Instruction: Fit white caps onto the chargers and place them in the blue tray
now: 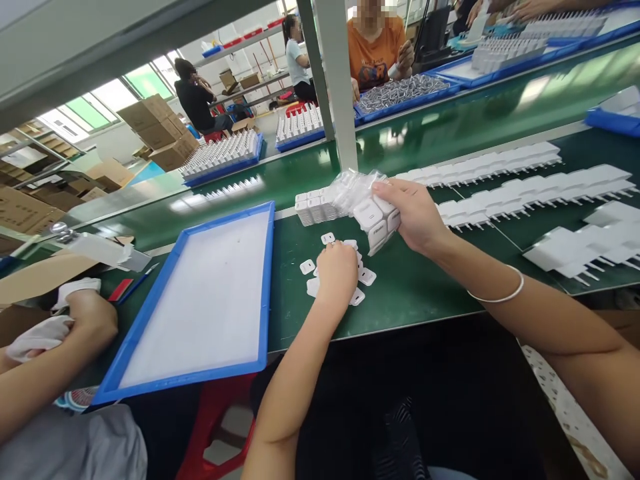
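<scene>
My right hand (414, 215) grips a cluster of white charger plugs (376, 223) above the green table, with crinkled clear plastic film (354, 189) over their top. My left hand (337, 273) rests knuckles-up on a small pile of loose white square pieces (367, 276) lying on the green mat; its fingers are curled into the pile and whether it grips one is hidden. A short row of white plugs (313, 207) lies just beyond both hands.
An empty white tray with a blue rim (267, 280) lies to the left. Long rows of white plugs (505, 163) cover the table at right. A co-worker's hand with a white cloth (75, 320) is at far left. A grey post (340, 87) stands ahead; other people sit beyond.
</scene>
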The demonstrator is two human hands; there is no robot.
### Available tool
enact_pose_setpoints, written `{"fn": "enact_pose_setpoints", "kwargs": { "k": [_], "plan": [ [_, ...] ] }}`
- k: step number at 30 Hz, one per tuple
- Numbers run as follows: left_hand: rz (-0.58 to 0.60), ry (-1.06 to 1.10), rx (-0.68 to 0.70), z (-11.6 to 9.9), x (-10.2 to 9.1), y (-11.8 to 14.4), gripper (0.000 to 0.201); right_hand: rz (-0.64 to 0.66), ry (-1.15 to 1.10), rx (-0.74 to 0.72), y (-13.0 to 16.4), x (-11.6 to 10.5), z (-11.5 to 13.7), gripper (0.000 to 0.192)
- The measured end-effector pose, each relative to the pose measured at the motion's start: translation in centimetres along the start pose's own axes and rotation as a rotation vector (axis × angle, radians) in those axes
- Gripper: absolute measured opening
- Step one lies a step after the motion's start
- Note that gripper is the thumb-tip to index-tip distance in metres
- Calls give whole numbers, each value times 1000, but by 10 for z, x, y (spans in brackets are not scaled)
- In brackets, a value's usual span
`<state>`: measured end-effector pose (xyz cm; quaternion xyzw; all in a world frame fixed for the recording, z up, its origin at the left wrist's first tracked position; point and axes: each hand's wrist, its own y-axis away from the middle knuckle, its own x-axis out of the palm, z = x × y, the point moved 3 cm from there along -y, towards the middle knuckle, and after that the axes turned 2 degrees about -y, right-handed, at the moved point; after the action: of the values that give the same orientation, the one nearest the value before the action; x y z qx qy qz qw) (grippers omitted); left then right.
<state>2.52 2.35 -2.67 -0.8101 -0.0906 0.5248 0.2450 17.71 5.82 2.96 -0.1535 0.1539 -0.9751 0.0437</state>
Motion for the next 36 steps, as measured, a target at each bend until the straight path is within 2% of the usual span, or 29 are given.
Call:
{"fn": "enact_pose_setpoints", "kwargs": {
  "k": [2, 4, 6, 8, 10, 11, 13, 15, 17, 19, 21, 26, 28, 30, 32, 34, 36],
  "plan": [
    [-15, -6, 44, -4, 2, 1, 42, 13, -2, 0, -2, 0, -2, 48],
    [-72, -4, 55, -2, -4, -2, 40, 28, 15, -8, -4, 0, -4, 54],
    [-147, -3, 34, 1, -17, -7, 34, 27, 56, -19, -4, 0, -4, 59],
    [-278, 37, 21, 4, -34, -10, 33, 22, 108, -29, -2, 0, -5, 62],
    [-400, 169, 81, 2, -48, -12, 33, 45, 155, -32, 1, 3, -4, 62],
    [-416, 264, 128, 0, -53, -12, 34, 64, 171, -31, 2, 4, -4, 62],
    [-352, 474, 179, -3, -55, -12, 35, 111, 171, -20, 5, 8, -1, 60],
    [-284, 618, 127, -4, -52, -13, 29, 205, 108, 24, 7, 12, 1, 52],
    [-312, 705, 39, 0, -51, -12, 26, 352, 24, 108, 9, 17, 2, 40],
    [-348, 749, -28, 3, -51, -11, 25, 457, -17, 196, 10, 19, 1, 41],
    [-341, 776, -85, 5, -51, -11, 25, 455, 0, 236, 10, 18, -1, 42],
    [-290, 796, -162, 8, -52, -11, 28, 378, 77, 214, 9, 15, -3, 36],
    [-311, 765, -82, 7, -55, -12, 30, 378, 90, 202, 9, 14, -2, 36],
    [-330, 690, 71, 5, -59, -13, 34, 381, 110, 182, 9, 14, -2, 35],
    [-272, 656, 167, 3, -59, -14, 40, 387, 131, 155, 10, 14, -1, 36],
    [-173, 709, 137, 4, -57, -14, 39, 402, 149, 137, 10, 14, -1, 37],
    [-128, 775, 68, 6, -54, -14, 36, 418, 165, 124, 11, 15, -1, 38]
  ]
}}
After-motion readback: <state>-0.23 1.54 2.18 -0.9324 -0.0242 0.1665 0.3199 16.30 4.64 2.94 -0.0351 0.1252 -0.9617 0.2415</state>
